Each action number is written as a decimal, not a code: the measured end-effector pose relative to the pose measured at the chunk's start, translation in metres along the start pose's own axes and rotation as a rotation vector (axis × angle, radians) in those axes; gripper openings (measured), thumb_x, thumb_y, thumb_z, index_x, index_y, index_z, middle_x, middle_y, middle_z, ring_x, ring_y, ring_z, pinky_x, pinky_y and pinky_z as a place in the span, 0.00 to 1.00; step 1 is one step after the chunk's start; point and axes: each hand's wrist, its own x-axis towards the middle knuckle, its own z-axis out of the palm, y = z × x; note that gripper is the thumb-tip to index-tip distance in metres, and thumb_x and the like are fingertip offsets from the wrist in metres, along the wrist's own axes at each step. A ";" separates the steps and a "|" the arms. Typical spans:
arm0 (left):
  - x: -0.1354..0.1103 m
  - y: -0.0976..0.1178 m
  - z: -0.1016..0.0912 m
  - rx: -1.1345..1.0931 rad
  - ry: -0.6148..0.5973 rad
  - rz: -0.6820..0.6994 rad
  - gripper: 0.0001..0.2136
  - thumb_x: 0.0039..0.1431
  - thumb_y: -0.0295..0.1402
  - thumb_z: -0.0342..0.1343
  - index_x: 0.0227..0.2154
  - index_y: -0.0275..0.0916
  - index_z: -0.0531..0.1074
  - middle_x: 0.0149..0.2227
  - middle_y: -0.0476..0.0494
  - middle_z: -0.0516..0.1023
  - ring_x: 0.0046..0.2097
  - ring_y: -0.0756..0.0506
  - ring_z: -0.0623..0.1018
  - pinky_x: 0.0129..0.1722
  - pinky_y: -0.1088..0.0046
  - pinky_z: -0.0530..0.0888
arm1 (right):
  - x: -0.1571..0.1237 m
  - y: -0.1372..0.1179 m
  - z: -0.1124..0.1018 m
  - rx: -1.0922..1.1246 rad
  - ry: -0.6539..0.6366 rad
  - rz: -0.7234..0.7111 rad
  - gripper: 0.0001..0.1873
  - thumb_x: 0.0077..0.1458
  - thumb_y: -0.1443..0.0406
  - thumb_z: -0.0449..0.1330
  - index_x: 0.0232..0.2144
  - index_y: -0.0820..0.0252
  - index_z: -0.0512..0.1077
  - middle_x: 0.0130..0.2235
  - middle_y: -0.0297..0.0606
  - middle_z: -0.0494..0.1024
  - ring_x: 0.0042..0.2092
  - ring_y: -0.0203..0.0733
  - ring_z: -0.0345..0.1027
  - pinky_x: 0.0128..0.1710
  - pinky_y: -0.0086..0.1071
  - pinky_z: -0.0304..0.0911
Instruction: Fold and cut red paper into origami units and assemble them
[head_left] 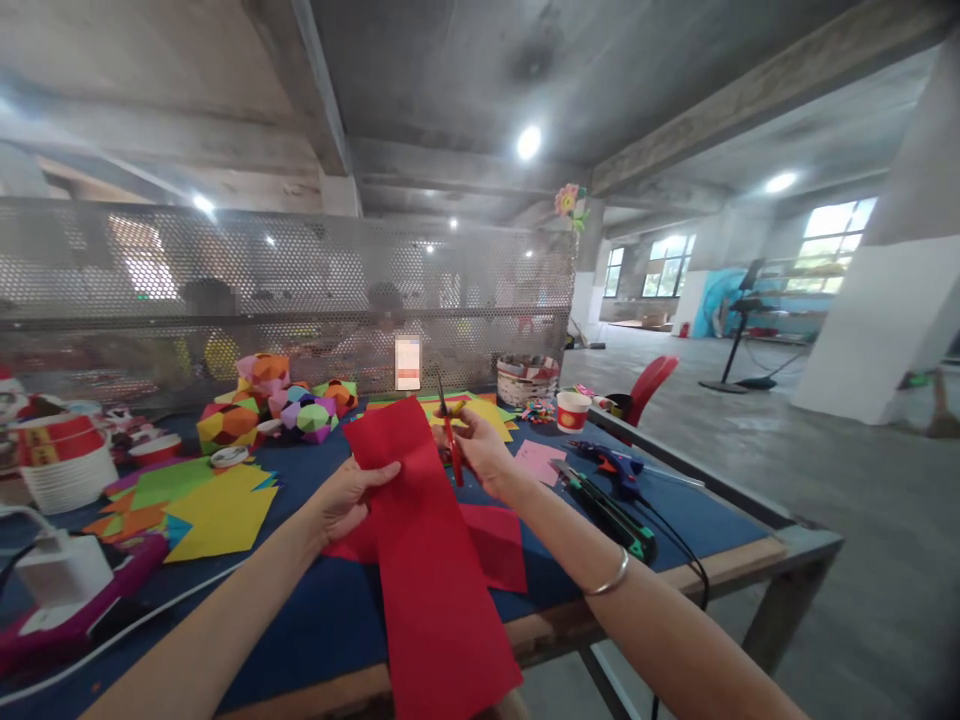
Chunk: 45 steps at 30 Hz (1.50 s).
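Observation:
A long red paper sheet hangs in front of me over the near table edge. My left hand pinches its left edge near the top, fingers closed on it. My right hand grips red-handled scissors held upright at the sheet's right edge, blades pointing up. More red paper lies flat on the blue tabletop under the sheet. A bracelet circles my right wrist.
Yellow, green and orange paper lies at left, coloured paper polyhedra behind it. Glue guns with cables lie at right, a paper cup and basket beyond. A charger sits at left. A perforated metal screen backs the table.

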 end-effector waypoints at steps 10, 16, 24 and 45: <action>-0.004 0.002 0.001 0.103 -0.044 -0.010 0.18 0.41 0.24 0.74 0.39 0.31 0.81 0.38 0.32 0.85 0.35 0.38 0.85 0.38 0.64 0.82 | -0.001 0.017 -0.007 -0.082 -0.024 0.028 0.17 0.65 0.58 0.61 0.52 0.61 0.70 0.49 0.41 0.75 0.44 0.42 0.74 0.42 0.41 0.73; -0.004 0.002 0.001 0.161 -0.051 0.061 0.20 0.38 0.24 0.75 0.39 0.35 0.82 0.38 0.37 0.86 0.36 0.39 0.85 0.40 0.66 0.81 | 0.003 0.026 0.000 -0.128 -0.009 -0.019 0.17 0.65 0.58 0.61 0.52 0.61 0.71 0.50 0.42 0.75 0.46 0.44 0.73 0.45 0.43 0.73; 0.006 -0.002 -0.012 0.232 0.019 0.074 0.14 0.42 0.27 0.75 0.33 0.33 0.80 0.32 0.42 0.85 0.31 0.44 0.83 0.36 0.68 0.80 | 0.000 0.027 -0.002 -0.119 -0.082 -0.004 0.17 0.65 0.58 0.61 0.51 0.61 0.71 0.48 0.41 0.76 0.43 0.42 0.74 0.41 0.40 0.74; -0.005 0.002 0.003 0.223 -0.015 0.112 0.26 0.37 0.29 0.77 0.44 0.35 0.80 0.41 0.39 0.86 0.39 0.39 0.85 0.43 0.65 0.82 | 0.005 0.036 -0.007 -0.235 0.079 -0.107 0.18 0.65 0.58 0.61 0.53 0.61 0.70 0.52 0.42 0.75 0.47 0.45 0.73 0.46 0.44 0.72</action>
